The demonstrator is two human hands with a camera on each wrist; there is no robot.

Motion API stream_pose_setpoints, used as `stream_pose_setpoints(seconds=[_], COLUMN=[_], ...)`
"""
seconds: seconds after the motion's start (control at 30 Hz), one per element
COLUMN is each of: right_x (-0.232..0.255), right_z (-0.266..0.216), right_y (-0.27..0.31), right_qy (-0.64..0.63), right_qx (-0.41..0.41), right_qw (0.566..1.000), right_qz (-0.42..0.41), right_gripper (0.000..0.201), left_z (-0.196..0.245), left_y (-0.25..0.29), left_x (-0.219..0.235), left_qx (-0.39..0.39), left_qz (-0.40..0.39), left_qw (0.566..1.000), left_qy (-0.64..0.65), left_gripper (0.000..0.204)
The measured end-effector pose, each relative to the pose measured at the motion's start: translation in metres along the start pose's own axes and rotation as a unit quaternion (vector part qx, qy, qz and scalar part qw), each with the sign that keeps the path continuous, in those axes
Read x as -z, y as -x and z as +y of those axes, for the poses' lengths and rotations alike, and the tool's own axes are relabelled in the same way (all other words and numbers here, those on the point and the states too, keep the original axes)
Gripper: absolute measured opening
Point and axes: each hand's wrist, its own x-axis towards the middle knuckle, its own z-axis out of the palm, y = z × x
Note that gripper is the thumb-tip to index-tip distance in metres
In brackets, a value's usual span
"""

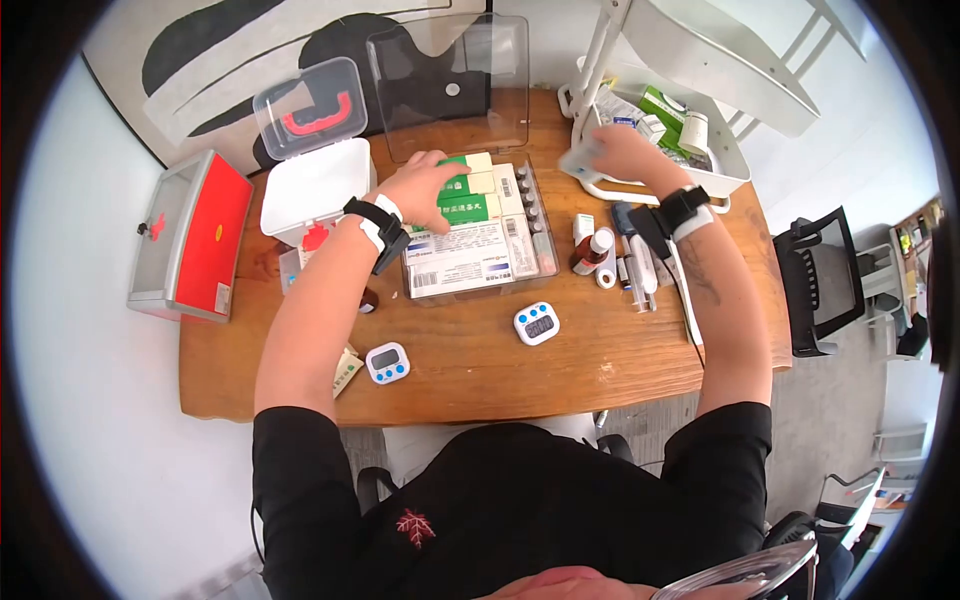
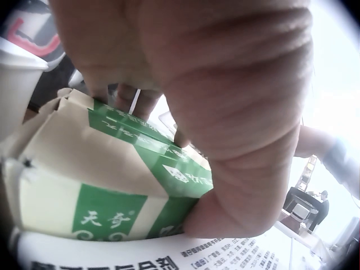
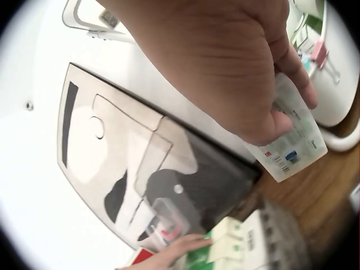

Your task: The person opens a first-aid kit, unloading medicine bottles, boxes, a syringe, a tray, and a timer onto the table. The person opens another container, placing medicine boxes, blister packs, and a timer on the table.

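Observation:
My left hand (image 1: 415, 188) grips a green-and-white medicine box (image 2: 109, 211) from above, thumb on its near side and fingers over the far side. The box sits among other medicine boxes in a clear plastic bin (image 1: 475, 290); a white printed carton (image 1: 460, 258) lies just in front of it. On the right, my right hand (image 1: 635, 158) pinches a flat translucent packet (image 3: 301, 143) with small print and a blue mark between thumb and fingers. That packet is held up beside a white basket (image 1: 735, 180) filled with packs and a white bottle.
A white box (image 1: 315, 185) with its clear lid raised stands at the back left, near a red-and-silver case (image 1: 195, 235). Two timers, one a white timer (image 1: 537, 324), lie in front. A brown bottle (image 1: 592, 252) and syringes stand right of the bin.

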Motion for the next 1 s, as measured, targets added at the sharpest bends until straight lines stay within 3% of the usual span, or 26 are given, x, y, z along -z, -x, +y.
stream_pose_setpoints(seconds=[0.07,0.13,0.2,0.33,0.4,0.47,0.53,0.57,0.67,0.7,0.73,0.8,0.87,0.93,1.0], right_x=[-0.028,-0.034,-0.044,-0.023,-0.029,-0.035,-0.040,-0.041,-0.075,-0.076,-0.069,-0.054,-0.045,-0.043,-0.049], right_z=[0.046,0.055,0.063,0.001,-0.024,-0.063,-0.093,-0.102,-0.108,-0.111,-0.114,-0.120,-0.130,-0.141,-0.159], right_y=[0.012,0.025,0.033,0.026,0.010,0.002,-0.008,-0.012,-0.035,-0.038,-0.038,-0.040,-0.041,-0.037,-0.023], right_qy=[0.006,-0.022,-0.078,-0.052,-0.148,-0.119,-0.121,-0.121,-0.072,-0.089,-0.090,-0.105,-0.068,-0.031,0.063], right_qx=[0.001,-0.025,0.037,-0.007,0.072,0.140,0.132,0.120,0.175,0.150,0.154,0.132,0.118,0.100,0.140], right_qw=[1.000,0.999,0.995,0.998,0.986,0.983,0.983,0.982,0.982,0.983,0.982,0.974,0.977,0.978,0.986], right_qz=[-0.001,-0.042,-0.047,-0.018,0.014,-0.001,-0.040,-0.079,-0.026,-0.061,-0.061,-0.151,-0.165,-0.181,-0.064], right_gripper=[0.035,0.031,0.030,0.031,0.032,0.044,0.054,0.064,0.080,0.088,0.088,0.087,0.082,0.078,0.062], left_z=[0.004,0.007,0.011,0.026,0.030,0.036,0.035,0.033,0.034,0.032,0.029,0.023,0.026,0.025,0.025], left_y=[0.000,-0.001,-0.003,0.011,0.020,0.030,0.039,0.043,0.059,0.062,0.065,0.069,0.069,0.068,0.067], left_x=[-0.004,-0.009,-0.014,-0.022,-0.026,-0.029,-0.033,-0.035,-0.046,-0.057,-0.068,-0.086,-0.097,-0.102,-0.105], left_qx=[0.012,0.026,-0.009,0.010,0.004,0.026,0.037,0.054,0.090,0.109,0.128,0.122,0.106,0.103,0.121], left_qz=[0.006,0.014,0.001,-0.004,-0.011,0.009,0.018,0.044,0.100,0.160,0.219,0.236,0.320,0.340,0.338], left_qw=[1.000,0.998,0.997,0.997,0.996,0.996,0.995,0.994,0.988,0.980,0.967,0.964,0.941,0.935,0.933], left_qy=[-0.027,-0.054,-0.080,-0.077,-0.088,-0.086,-0.091,-0.086,-0.081,-0.047,-0.012,0.013,0.014,0.013,-0.026], left_gripper=[0.094,0.092,0.088,0.080,0.078,0.078,0.079,0.079,0.081,0.080,0.079,0.078,0.077,0.072,0.067])
